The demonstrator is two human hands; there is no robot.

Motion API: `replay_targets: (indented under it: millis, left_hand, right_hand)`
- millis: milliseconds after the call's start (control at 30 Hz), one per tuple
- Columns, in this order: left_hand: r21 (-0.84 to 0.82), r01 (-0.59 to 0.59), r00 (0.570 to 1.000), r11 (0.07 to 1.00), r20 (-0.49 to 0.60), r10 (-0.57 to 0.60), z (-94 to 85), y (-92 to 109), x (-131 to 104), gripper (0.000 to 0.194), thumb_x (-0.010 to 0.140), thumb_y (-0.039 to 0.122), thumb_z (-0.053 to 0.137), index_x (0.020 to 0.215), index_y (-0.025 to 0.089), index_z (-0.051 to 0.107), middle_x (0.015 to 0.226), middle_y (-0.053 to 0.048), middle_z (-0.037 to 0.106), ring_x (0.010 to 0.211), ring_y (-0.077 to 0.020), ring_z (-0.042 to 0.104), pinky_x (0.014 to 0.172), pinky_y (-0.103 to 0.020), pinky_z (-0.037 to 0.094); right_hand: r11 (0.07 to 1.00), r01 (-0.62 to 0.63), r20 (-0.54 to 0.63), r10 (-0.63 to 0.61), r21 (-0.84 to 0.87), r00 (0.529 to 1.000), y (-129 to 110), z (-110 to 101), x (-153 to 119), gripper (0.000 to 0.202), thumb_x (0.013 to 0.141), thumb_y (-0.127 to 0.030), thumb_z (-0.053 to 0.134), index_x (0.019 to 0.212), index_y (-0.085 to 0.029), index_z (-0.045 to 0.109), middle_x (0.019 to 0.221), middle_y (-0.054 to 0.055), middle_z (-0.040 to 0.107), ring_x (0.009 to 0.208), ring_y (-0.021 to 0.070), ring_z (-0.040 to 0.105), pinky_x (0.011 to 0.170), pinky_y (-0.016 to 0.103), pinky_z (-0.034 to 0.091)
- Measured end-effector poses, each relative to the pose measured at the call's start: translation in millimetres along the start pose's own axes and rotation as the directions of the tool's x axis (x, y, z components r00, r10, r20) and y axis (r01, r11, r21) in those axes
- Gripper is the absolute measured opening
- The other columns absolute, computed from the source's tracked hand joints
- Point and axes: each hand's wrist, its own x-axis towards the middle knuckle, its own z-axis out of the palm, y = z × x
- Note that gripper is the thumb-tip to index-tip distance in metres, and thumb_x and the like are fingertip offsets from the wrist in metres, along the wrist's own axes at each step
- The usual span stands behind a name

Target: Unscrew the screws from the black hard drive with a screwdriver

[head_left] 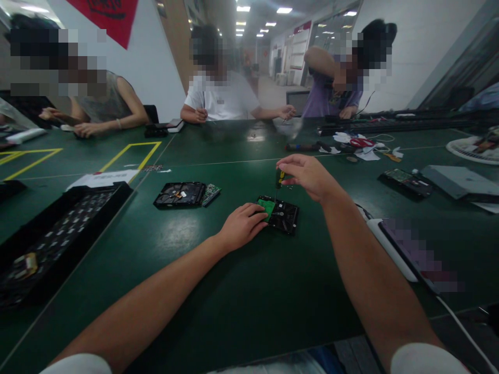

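Note:
A black hard drive (286,217) with a green circuit board (267,206) lies flat on the green table in front of me. My left hand (245,222) grips its left side, fingers over the board's edge. Above the drive, my right hand (306,174) pinches the yellow and black handle of a screwdriver (280,179). The shaft points straight down at the drive, near the board's right edge; whether the tip sits in a screw is too small to tell. Several tiny screws (290,188) lie just behind the drive.
To the left lie another hard drive (181,194), a loose circuit board (211,195) and a long black tray (66,234). On the right are a further drive (405,183), a grey box (462,182) and a phone (417,249) beside a white bar. Three people sit across the table (218,291).

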Motion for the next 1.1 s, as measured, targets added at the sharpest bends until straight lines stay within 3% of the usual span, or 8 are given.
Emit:
replay_targets:
  millis: [267, 400, 667, 933, 1100]
  left_hand:
    - [0.005, -0.003, 1.0, 1.0, 0.0, 0.003, 1.0, -0.5, -0.4, 0.032, 0.104, 0.037, 0.055, 0.127, 0.021, 0.069, 0.128, -0.012, 0.068, 0.121, -0.0287, 0.063, 0.1, -0.049, 0.058]
    - [0.006, 0.0, 1.0, 1.0, -0.003, 0.0, 1.6, -0.4, -0.5, 0.031, 0.104, 0.037, 0.055, 0.126, 0.021, 0.07, 0.127, -0.012, 0.069, 0.12, -0.0281, 0.063, 0.1, -0.049, 0.058]
    - [0.003, -0.004, 1.0, 1.0, -0.006, 0.004, 1.2, -0.2, -0.1, 0.032, 0.104, 0.037, 0.055, 0.127, 0.021, 0.07, 0.128, -0.013, 0.069, 0.121, -0.0293, 0.063, 0.1, -0.05, 0.058]
    - [0.004, -0.001, 1.0, 1.0, -0.001, 0.001, 0.0, 0.3, -0.1, 0.031, 0.104, 0.037, 0.055, 0.127, 0.022, 0.069, 0.128, -0.013, 0.068, 0.122, -0.0293, 0.063, 0.1, -0.05, 0.058]
    - [0.008, -0.006, 1.0, 1.0, 0.004, 0.006, 1.0, -1.0, -0.2, 0.032, 0.104, 0.037, 0.054, 0.127, 0.021, 0.069, 0.128, -0.013, 0.068, 0.122, -0.029, 0.063, 0.101, -0.05, 0.058]
  right_hand:
    - [0.995, -0.045, 0.027, 0.043, 0.09, 0.999, -2.9, 2.5, -1.3, 0.009, 0.095, -0.017, 0.063, 0.096, -0.02, 0.072, 0.103, 0.009, 0.074, 0.095, 0.0188, 0.07, 0.071, 0.027, 0.063]
    - [0.995, -0.029, 0.042, 0.025, 0.094, 0.999, -0.9, 4.1, -0.4, 0.009, 0.096, -0.022, 0.064, 0.093, -0.02, 0.072, 0.1, 0.008, 0.074, 0.092, 0.0171, 0.07, 0.071, 0.026, 0.062]
    - [0.997, 0.073, 0.094, -0.074, 0.013, 0.993, 6.1, -0.8, 0.2, 0.014, 0.092, -0.038, 0.076, 0.093, -0.024, 0.074, 0.099, 0.004, 0.072, 0.085, 0.0161, 0.065, 0.067, 0.027, 0.062]
    - [0.984, 0.084, -0.006, -0.086, -0.158, 0.996, 5.4, -0.2, 1.9, 0.013, 0.095, -0.035, 0.072, 0.097, -0.022, 0.074, 0.096, 0.005, 0.075, 0.087, 0.0175, 0.066, 0.07, 0.026, 0.056]
    - [0.978, 0.114, 0.0, -0.116, -0.174, 0.993, 4.1, 1.5, 1.2, 0.012, 0.096, -0.032, 0.069, 0.093, -0.021, 0.073, 0.093, 0.005, 0.074, 0.084, 0.0173, 0.067, 0.077, 0.03, 0.055]
